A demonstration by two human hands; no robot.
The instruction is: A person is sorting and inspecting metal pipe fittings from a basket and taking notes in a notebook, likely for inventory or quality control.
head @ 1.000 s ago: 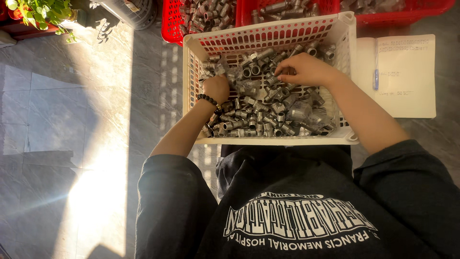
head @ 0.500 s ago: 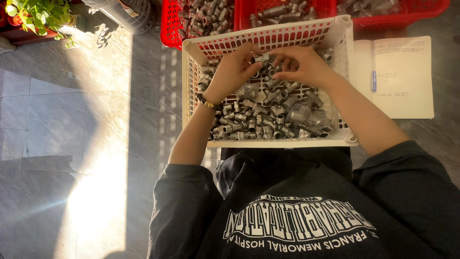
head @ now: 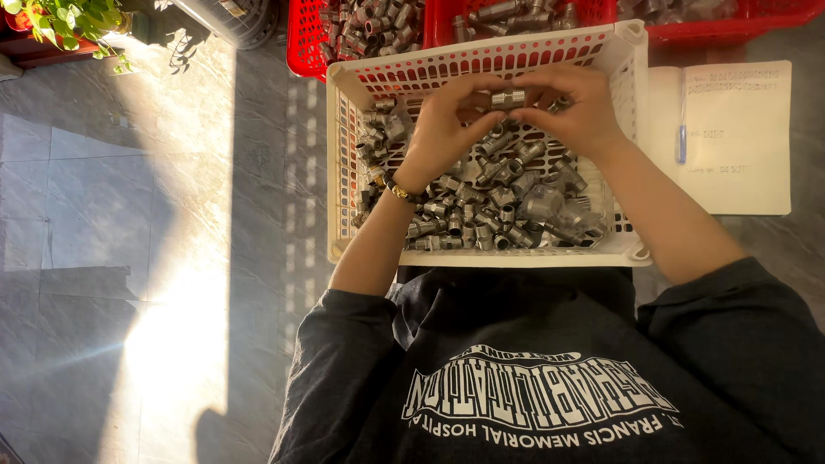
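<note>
We hold one small metal fitting (head: 508, 99) up between both hands, above the far end of the white basket (head: 481, 256), so that it stands free of the heap and catches the low sunlight. Our left hand (head: 445, 129) pinches its left end, fingers closed on it, and our right hand (head: 577, 110) grips the other end the same way; with an end in each hand the piece can be turned and looked over. It is a short, stubby cylinder of dull silver-grey steel, lying level, with a ridged band round its middle; finer detail is too small to tell.

Below it the basket is filled with a loose pile of fittings (head: 507, 206) of the same grey metal, lying every way. The basket sits on the floor just in front of our lap, within easy reach. Red crates (head: 378, 30) holding more metal parts stand just behind it, and an open notebook (head: 735, 137) with a blue pen (head: 681, 129) lies to the right.
</note>
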